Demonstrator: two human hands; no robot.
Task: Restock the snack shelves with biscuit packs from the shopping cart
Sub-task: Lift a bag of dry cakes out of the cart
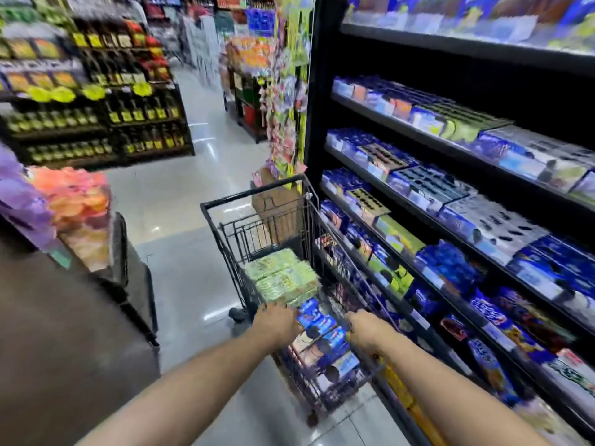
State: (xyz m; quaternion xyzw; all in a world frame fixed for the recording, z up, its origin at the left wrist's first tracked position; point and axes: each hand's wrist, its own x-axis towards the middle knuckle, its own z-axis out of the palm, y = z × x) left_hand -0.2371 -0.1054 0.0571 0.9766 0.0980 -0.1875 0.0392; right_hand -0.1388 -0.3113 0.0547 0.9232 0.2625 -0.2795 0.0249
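A black wire shopping cart (254, 201) stands in the aisle beside the black snack shelves (450, 149) on the right. Inside it lie pale green biscuit packs (283, 278) at the far end and blue biscuit packs (322, 342) nearer to me. My left hand (277, 320) and my right hand (363, 326) are both down at the blue packs, one on each side of the top pack, fingers curled over its ends. The picture is blurred by motion, so the exact grip is unclear. The shelves hold many blue packs in rows.
A brown paper bag (277, 207) leans at the cart's far end. A low display of purple and orange goods (64, 201) and a dark stand (135, 278) are on the left. Dark shelves with bottles (96, 117) stand across the glossy floor (180, 194).
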